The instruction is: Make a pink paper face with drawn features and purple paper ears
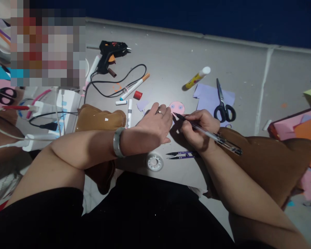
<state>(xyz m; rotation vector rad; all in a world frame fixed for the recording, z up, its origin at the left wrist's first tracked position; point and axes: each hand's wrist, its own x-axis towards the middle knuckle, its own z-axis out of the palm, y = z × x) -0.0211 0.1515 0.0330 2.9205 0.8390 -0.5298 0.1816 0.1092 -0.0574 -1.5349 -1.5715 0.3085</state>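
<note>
My right hand [203, 129] grips a clear-barrelled pen [207, 133], its dark tip pointing left beside a round pink paper piece [177, 108] with two bluish spots on it. My left hand [155, 125], with a ring and a bracelet, lies palm down, fingers stretched out, at the left edge of that piece. Purple thread snips [181, 155] lie just below my hands, near a round white tape-like roll [154, 162]. Above my right hand are black-handled scissors [224, 107] on a lavender paper sheet [206, 98]. Whether the pen tip touches the pink paper is unclear.
A black glue gun [111, 53] with a looping cord lies at the back. Nearby are a yellow glue stick [197, 79], markers [136, 88] and a red cap [138, 95]. Brown cushions [264, 162] flank my arms. White power strips [67, 107] and another person are at left.
</note>
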